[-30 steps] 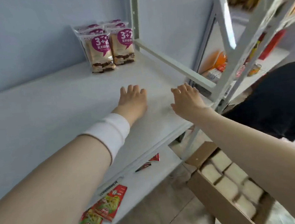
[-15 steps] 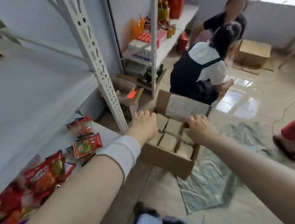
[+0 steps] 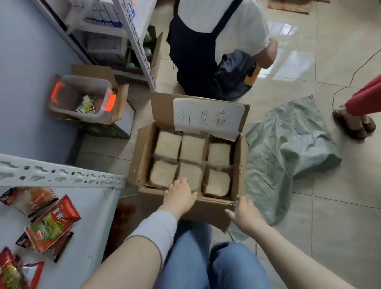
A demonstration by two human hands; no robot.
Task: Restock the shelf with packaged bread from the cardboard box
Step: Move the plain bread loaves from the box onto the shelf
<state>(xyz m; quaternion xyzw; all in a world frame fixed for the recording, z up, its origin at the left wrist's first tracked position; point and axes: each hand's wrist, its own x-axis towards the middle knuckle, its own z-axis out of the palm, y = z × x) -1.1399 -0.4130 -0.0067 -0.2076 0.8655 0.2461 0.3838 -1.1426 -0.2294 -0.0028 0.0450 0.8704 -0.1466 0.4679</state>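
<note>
Hovering at the cardboard box (image 3: 209, 209) on the floor, both hands are by its near rim.

Left hand (image 3: 180, 195) lies over the near middle bread pack (image 3: 190, 174), fingertips hidden, so I can't tell if it grips. Right hand (image 3: 245, 213) is spread and empty at the near right corner. Best bet: pinch one pack's sides and lift straight up past its tight neighbours.

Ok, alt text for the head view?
An open cardboard box of packaged bread sits on the floor; the left hand reaches over its near edge, the right hand by its corner. Red snack packets lie on the shelf.
</note>
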